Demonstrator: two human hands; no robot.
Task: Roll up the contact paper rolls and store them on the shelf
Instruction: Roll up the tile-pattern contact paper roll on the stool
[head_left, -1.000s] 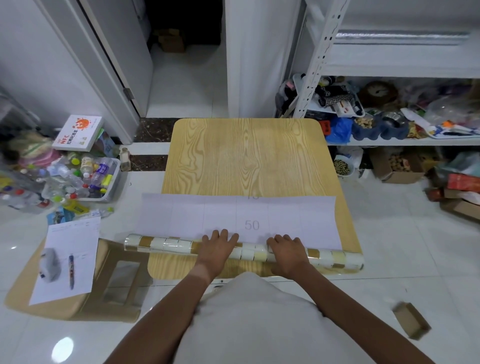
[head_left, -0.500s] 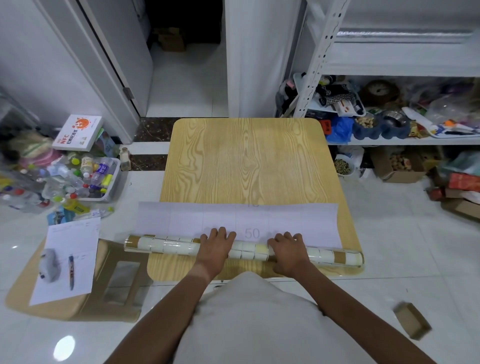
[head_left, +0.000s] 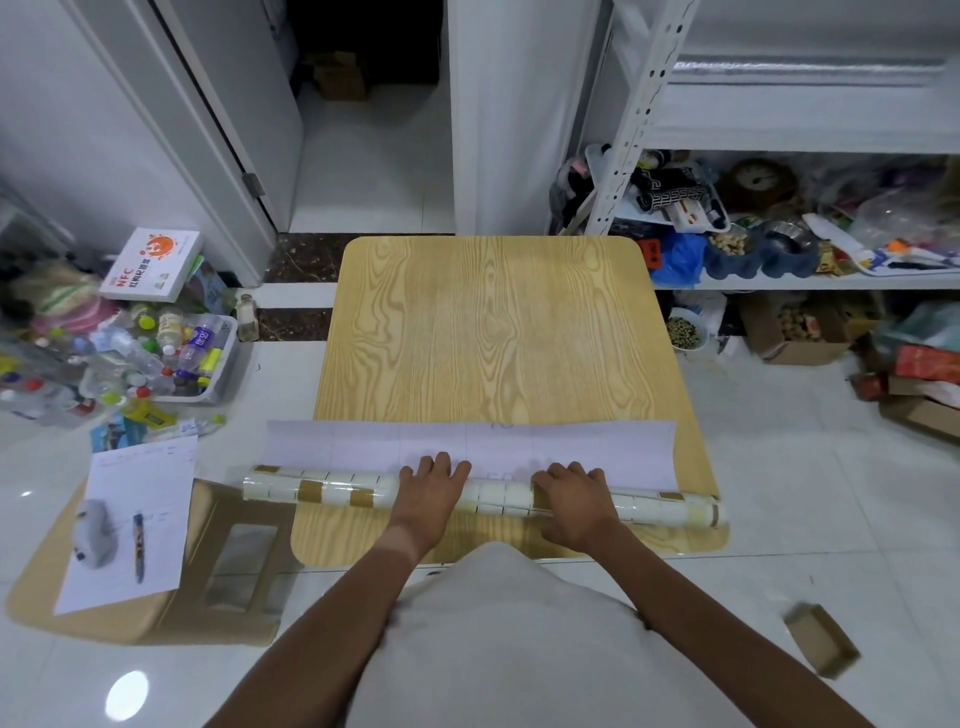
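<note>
A contact paper roll (head_left: 332, 489) with a cream and tan tile pattern lies across the near edge of the wooden table (head_left: 493, 332). Its unrolled white backing (head_left: 623, 447) stretches away from me, a short strip still flat. My left hand (head_left: 428, 486) presses palm down on the roll left of centre. My right hand (head_left: 574, 499) presses on it right of centre. Both ends of the roll overhang the table. The white metal shelf (head_left: 810, 114) stands at the back right.
A low stool (head_left: 171, 613) at my left carries a paper sheet (head_left: 130, 519) and a pen. A basket of bottles (head_left: 197, 358) sits on the floor at left. Shelf clutter and boxes (head_left: 795, 332) line the right. A small cardboard box (head_left: 821, 647) lies near right.
Both hands have rolled the paper forward; the roll has moved slightly away from me and the flat white backing strip has grown shorter.
</note>
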